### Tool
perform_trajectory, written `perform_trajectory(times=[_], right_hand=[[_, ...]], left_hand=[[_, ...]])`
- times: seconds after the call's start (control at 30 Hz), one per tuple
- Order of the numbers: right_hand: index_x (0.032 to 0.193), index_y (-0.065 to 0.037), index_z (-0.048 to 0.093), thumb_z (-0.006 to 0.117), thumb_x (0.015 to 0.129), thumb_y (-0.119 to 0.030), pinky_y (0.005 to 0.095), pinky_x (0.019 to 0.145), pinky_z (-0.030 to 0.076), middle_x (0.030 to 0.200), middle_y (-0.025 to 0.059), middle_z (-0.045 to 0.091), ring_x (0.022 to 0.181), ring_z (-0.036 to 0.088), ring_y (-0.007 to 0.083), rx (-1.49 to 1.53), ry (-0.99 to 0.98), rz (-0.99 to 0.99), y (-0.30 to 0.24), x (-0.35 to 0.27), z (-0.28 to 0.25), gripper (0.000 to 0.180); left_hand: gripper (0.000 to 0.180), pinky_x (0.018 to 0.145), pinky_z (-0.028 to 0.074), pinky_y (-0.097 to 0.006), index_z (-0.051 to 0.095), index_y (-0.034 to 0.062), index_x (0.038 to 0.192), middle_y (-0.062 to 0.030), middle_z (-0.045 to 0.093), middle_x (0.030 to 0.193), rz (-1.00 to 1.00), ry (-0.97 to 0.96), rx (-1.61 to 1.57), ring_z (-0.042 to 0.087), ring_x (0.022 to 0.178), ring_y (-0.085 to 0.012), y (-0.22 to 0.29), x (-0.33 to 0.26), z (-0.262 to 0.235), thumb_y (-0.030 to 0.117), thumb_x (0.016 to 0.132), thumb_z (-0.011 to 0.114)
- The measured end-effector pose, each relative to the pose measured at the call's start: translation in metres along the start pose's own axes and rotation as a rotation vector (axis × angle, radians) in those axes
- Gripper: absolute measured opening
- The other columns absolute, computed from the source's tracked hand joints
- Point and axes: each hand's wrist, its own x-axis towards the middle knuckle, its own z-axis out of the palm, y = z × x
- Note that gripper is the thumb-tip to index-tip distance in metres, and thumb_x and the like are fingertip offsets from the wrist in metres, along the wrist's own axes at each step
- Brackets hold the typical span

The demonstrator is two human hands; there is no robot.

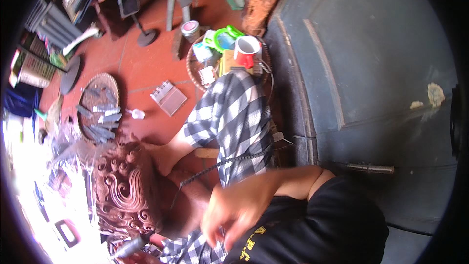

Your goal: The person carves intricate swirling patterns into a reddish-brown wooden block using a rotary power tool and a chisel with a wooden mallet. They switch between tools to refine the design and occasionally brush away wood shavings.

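Note:
A reddish-brown wood carving (124, 188) with curls and swirls stands at the left, close to my bare foot. My right hand (237, 210) is over my lap, blurred, its fingers bent and pressed together; a small pale bit shows between them, too unclear to name. At the lower edge, only part of my left hand (139, 258) shows, closed around a grey cylindrical tool (129, 247) beside the carving's base. A black coiled cord (239, 159) runs across my checkered trouser leg (234, 112) toward the carving.
A round basket (117, 85) holds several chisel-like grey tools. Another basket (190, 66) carries a red-and-white mug (246, 51), a green container and a yellow box. A pinkish flat box (169, 98) and white cup (138, 114) lie on red tiles. A grey door (381, 68) flanks my right.

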Motion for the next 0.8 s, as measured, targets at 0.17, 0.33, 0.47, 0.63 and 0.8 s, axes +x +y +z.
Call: perform_trajectory(times=[0.17,0.33,0.47,0.63,0.8], right_hand=[[0.076,-0.004,0.06,0.08,0.082,-0.013,0.0274,0.058,0.048,0.075,0.0022,0.068,0.069,0.062,0.005,-0.703,1.293,0.323,-0.048,-0.099,-0.095,0.024],[0.076,-0.007,0.069,0.089,0.064,-0.043,0.0441,0.067,0.054,0.078,0.0145,0.071,0.075,0.07,0.0338,-1.117,1.638,1.023,0.067,-0.191,-0.187,0.043],[0.079,-0.004,0.073,0.085,0.065,-0.052,0.0479,0.066,0.054,0.073,0.0182,0.069,0.073,0.07,0.0365,-1.453,1.653,1.03,0.161,-0.217,-0.224,0.051],[0.075,-0.003,0.073,0.081,0.067,-0.06,0.0464,0.061,0.053,0.072,0.0171,0.07,0.066,0.068,0.0361,-1.419,1.585,1.107,0.168,-0.204,-0.236,0.058],[0.083,-0.003,0.076,0.074,0.069,-0.07,0.0497,0.068,0.054,0.08,0.02,0.072,0.077,0.07,0.0404,-1.404,1.41,1.167,0.174,-0.208,-0.251,0.069]], left_hand=[[0.038,0.081,0.056,-0.03,0.053,0.0027,0.127,-0.01,0.064,0.11,0.128,0.01,0.011,0.066,0.095,-0.0199,0.017,0.001,0.005,0.032,0.102,0.052],[0.038,0.082,0.056,-0.03,0.052,0.003,0.127,-0.0095,0.063,0.109,0.187,0.023,0.008,0.065,0.095,-0.0193,0.025,-0.013,0.006,0.031,0.102,0.052],[0.038,0.082,0.056,-0.03,0.051,0.0032,0.127,-0.0092,0.062,0.108,0.248,0.076,-0.021,0.064,0.095,-0.0188,0.036,-0.032,-0.01,0.031,0.102,0.052],[0.037,0.083,0.056,-0.031,0.05,0.0035,0.127,-0.0087,0.061,0.108,0.349,0.171,-0.135,0.064,0.095,-0.0182,0.064,-0.07,-0.021,0.03,0.101,0.052],[0.045,0.098,0.053,-0.038,0.046,-0.0001,0.138,-0.0163,0.056,0.128,0.272,-0.185,-0.36,0.06,0.114,-0.0279,0.062,-0.091,-0.046,0.026,0.101,0.053]])
